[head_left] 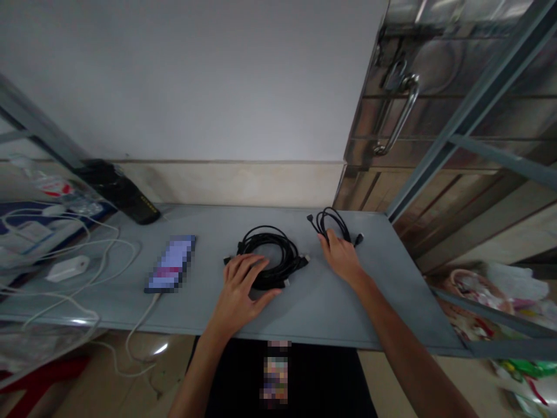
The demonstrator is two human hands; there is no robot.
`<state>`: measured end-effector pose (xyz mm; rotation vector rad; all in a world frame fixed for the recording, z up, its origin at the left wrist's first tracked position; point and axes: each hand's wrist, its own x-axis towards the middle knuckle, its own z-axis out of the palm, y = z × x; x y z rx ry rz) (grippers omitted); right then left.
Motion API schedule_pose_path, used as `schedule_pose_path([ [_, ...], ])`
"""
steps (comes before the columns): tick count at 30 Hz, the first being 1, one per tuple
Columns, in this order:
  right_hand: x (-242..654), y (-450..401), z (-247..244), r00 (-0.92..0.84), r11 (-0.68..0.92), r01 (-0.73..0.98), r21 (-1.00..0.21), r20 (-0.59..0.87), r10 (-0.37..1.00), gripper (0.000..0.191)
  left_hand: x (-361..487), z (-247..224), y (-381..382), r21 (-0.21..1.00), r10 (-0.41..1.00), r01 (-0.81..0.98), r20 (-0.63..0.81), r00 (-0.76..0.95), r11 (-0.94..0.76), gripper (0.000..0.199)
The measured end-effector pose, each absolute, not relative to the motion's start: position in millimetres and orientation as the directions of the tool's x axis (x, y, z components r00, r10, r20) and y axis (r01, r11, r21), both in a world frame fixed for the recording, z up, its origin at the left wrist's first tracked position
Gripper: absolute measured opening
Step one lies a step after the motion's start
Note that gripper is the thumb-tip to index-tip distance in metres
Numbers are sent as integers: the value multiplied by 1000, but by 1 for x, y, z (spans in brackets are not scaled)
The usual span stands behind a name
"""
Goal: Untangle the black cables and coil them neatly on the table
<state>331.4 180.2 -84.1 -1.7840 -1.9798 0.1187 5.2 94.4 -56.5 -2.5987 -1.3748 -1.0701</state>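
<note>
Phone (171,264) at nine o'clock from the coil (290,255), screen lit, lies slanted on the grey desk (200,310); its white lead (143,318) drops over the near edge. Farther out at nine, white cords (104,255) loop loosely around a white adapter (68,268). At ten o'clock a black bottle (122,191) leans over towards the desk, with a clear bottle (65,188) beyond it. The wall (217,75) closes off twelve o'clock. At one o'clock a padlock (394,75) hangs near a metal handle (402,119). A slanting post (470,104) rises at two, partly covering the metal panels behind it.

The coil sits mid-desk, black and wound in many turns into a thick ring, one thin loop straying at twelve o'clock and plug ends showing at nine, three and five. The left hand (243,284) covers its edge from seven to nine, fingers and thumb spread apart. At two o'clock from the coil, apart from it, lies the small cable (343,225), black and looser, a plug at either side. The right hand (342,255) is on its near part, hiding some of it; whether the fingers pinch the cable or merely rest there, I cannot tell.
</note>
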Motion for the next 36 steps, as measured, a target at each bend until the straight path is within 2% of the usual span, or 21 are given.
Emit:
schedule_pose_path([
  [4,334,181,-81,71,121,852,-508,343,937,46,6,-56,93,310,725,733,594,349,-606,69],
  [9,329,168,-62,212,189,697,-691,451,867,56,5,-56,95,322,731,734,594,335,-598,70],
  [14,299,119,-28,335,303,508,-806,510,792,49,6,-51,89,358,705,688,633,319,-632,64],
  [17,270,76,-10,372,383,178,-906,423,826,49,22,-41,62,524,735,560,627,256,-642,53],
  [20,244,34,1,299,342,7,-940,328,896,46,50,-33,17,759,820,316,497,284,-569,56],
  [22,231,12,5,270,292,2,-956,282,921,42,68,-31,-10,809,842,276,430,326,-520,63],
  [25,225,-10,6,280,238,59,-970,245,928,38,84,-30,-31,855,886,266,378,270,-446,69],
  [27,227,-17,5,241,237,102,-966,255,936,39,86,-26,-31,893,913,236,328,242,-384,59],
  [30,234,-20,3,142,281,226,-933,317,938,42,82,-12,-28,951,944,151,231,235,-271,33],
  [33,247,-21,-1,101,276,319,-907,322,941,44,78,2,-33,998,983,19,63,171,-68,33],
  [36,270,-23,-8,103,217,313,-925,260,960,44,69,8,-39,972,983,-183,-121,138,145,42],
])
